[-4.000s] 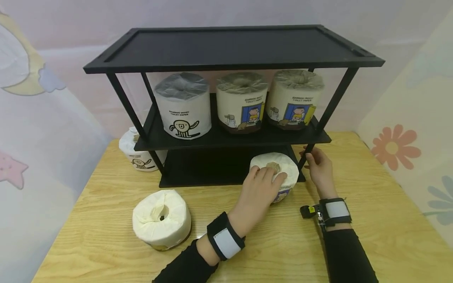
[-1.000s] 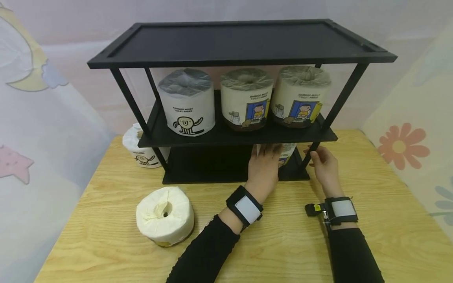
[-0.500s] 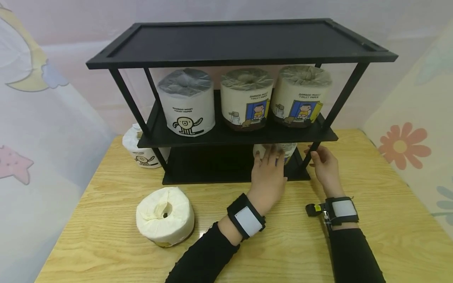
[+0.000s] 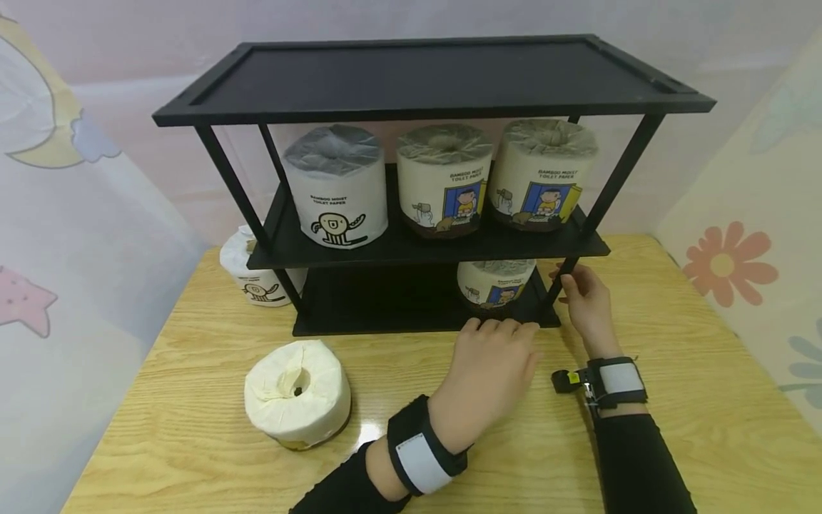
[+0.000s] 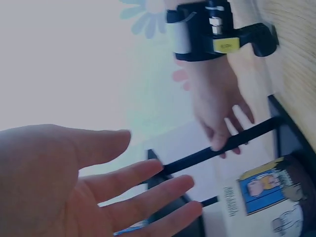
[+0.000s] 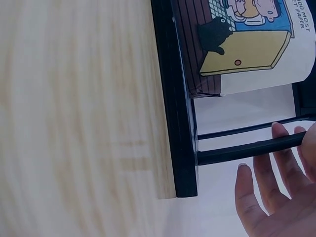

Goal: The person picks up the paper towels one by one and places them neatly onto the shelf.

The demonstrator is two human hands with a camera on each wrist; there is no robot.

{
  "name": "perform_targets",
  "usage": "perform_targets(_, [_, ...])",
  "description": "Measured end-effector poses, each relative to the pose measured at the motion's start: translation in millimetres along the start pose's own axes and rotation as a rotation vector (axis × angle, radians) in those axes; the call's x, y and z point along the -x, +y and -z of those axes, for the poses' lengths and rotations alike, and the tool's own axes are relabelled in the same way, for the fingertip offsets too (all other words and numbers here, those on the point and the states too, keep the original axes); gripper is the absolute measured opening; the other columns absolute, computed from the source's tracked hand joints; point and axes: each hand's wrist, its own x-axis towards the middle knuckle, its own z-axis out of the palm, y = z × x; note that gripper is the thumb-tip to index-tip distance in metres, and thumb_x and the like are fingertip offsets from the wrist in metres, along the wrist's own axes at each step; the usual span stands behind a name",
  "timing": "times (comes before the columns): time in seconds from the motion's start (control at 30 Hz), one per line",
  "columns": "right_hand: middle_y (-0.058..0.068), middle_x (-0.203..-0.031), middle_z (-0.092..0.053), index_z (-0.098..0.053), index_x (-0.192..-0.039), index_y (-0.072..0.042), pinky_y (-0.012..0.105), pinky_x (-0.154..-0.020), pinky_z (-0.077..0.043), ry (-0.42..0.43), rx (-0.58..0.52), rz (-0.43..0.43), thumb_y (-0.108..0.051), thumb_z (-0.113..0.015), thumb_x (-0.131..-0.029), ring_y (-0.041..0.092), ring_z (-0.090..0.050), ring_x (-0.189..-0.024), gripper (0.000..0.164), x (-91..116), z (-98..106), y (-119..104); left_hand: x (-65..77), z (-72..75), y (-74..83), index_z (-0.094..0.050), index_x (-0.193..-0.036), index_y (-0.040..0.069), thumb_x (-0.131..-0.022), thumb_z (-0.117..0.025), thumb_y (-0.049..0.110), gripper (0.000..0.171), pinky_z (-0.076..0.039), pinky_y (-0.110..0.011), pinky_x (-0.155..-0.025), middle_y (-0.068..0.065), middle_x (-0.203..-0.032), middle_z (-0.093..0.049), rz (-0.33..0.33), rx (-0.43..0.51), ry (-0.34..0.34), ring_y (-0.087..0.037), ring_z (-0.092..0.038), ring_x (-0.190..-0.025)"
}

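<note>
My left hand is held over the table just in front of the black shelf rack; in the left wrist view its fingers are loosely extended and hold nothing. Behind it a toilet paper roll stands upright at the right end of the bottom shelf, its printed side facing forward. My right hand grips the rack's front right post, thumb on one side and fingers on the other. On the middle shelf stand three wrapped rolls: a white one at left and two cream ones.
A cream-wrapped toilet paper roll stands on the wooden table at front left. Another white roll is beside the rack's left side, partly hidden by a post. A patterned backdrop closes off the back and sides.
My left hand pushed the roll from the rack's front right corner onto the bottom shelf, then drew back toward me, leaving it standing there. My right hand has stayed at the post.
</note>
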Motion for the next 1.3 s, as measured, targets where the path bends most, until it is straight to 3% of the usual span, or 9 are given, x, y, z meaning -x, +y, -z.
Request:
perform_targets(0.27, [0.018, -0.118, -0.064, -0.052, -0.133, 0.008, 0.015, -0.071, -0.05, 0.0, 0.004, 0.025, -0.017, -0.046, -0.106, 0.011, -0.058, -0.101, 0.037, -0.8, -0.1, 1.6, 27.7, 22.0, 2.2, -0.071, -0.111, 0.022, -0.093, -0.067, 0.045, 0.029, -0.05, -0.028, -0.077, 0.009, -0.102, -0.07, -0.099, -0.058, 0.13, -0.009, -0.065, -0.093])
perform_targets(0.53, [-0.005, -0.106, -0.065, -0.056, -0.128, 0.003, 0.014, -0.069, -0.05, 0.026, -0.01, 0.053, -0.019, -0.05, -0.104, 0.007, -0.059, -0.1, 0.033, 0.5, 1.8, 2.2, 53.7, 38.7, 0.2, -0.07, -0.112, 0.024, -0.088, -0.072, 0.045, 0.032, -0.05, -0.028, -0.085, 0.008, -0.108, -0.07, -0.143, -0.068, 0.24, -0.01, -0.064, -0.101])
perform_targets(0.67, [-0.01, -0.105, -0.064, -0.057, -0.127, -0.002, 0.014, -0.069, -0.05, 0.024, -0.023, 0.038, -0.021, -0.05, -0.104, 0.006, -0.059, -0.1, 0.03, 0.6, 0.7, 2.1, 67.3, 50.0, -0.9, -0.071, -0.113, 0.027, -0.09, -0.069, 0.046, 0.03, -0.049, -0.032, -0.095, 0.009, -0.112, -0.07, -0.171, -0.034, 0.247, -0.011, -0.063, -0.11])
perform_targets(0.77, [-0.002, -0.11, -0.066, -0.055, -0.129, 0.001, 0.015, -0.069, -0.05, 0.014, -0.018, 0.027, -0.021, -0.048, -0.105, 0.007, -0.059, -0.101, 0.033, -0.2, -0.7, 1.2, 76.1, 58.6, -3.2, -0.071, -0.116, 0.027, -0.093, -0.064, 0.046, 0.03, -0.049, -0.033, -0.097, 0.009, -0.115, -0.069, -0.211, -0.022, 0.247, -0.012, -0.062, -0.114])
perform_targets(0.9, [0.005, -0.112, -0.066, -0.055, -0.128, 0.002, 0.015, -0.07, -0.05, 0.008, -0.014, 0.02, -0.018, -0.048, -0.105, 0.008, -0.059, -0.1, 0.031, 0.6, -1.3, -2.4, 85.7, 67.9, -7.1, -0.072, -0.112, 0.026, -0.097, -0.058, 0.042, 0.026, -0.05, -0.029, -0.094, 0.009, -0.113, -0.07, -0.305, 0.008, 0.323, -0.011, -0.064, -0.11])
perform_targets(1.0, [0.001, -0.109, -0.066, -0.056, -0.126, -0.001, 0.015, -0.069, -0.051, 0.014, -0.027, 0.02, -0.017, -0.048, -0.105, 0.008, -0.059, -0.099, 0.027, 0.6, -1.2, -3.0, 92.6, 76.7, -9.1, -0.072, -0.113, 0.027, -0.1, -0.053, 0.038, 0.026, -0.048, -0.025, -0.096, 0.01, -0.113, -0.07, -0.349, 0.074, 0.319, -0.009, -0.063, -0.111])
perform_targets(1.1, [0.003, -0.111, -0.066, -0.056, -0.128, -0.001, 0.015, -0.069, -0.05, 0.013, -0.021, 0.018, -0.018, -0.048, -0.105, 0.007, -0.059, -0.1, 0.029, -0.3, -1.3, -0.8, 100.4, 85.2, -12.2, -0.07, -0.117, 0.029, -0.101, -0.051, 0.038, 0.026, -0.046, -0.026, -0.099, 0.011, -0.116, -0.069, -0.339, 0.119, 0.255, -0.009, -0.061, -0.115])
perform_targets(1.3, [0.01, -0.115, -0.065, -0.053, -0.131, 0.002, 0.014, -0.07, -0.05, 0.005, -0.003, 0.02, -0.023, -0.046, -0.106, 0.005, -0.058, -0.1, 0.036, 0.9, -1.6, -1.2, 111.0, 85.1, -28.0, -0.072, -0.113, 0.026, -0.101, -0.052, 0.034, 0.024, -0.048, -0.03, -0.098, 0.008, -0.116, -0.069, -0.36, 0.085, 0.302, -0.012, -0.062, -0.115])
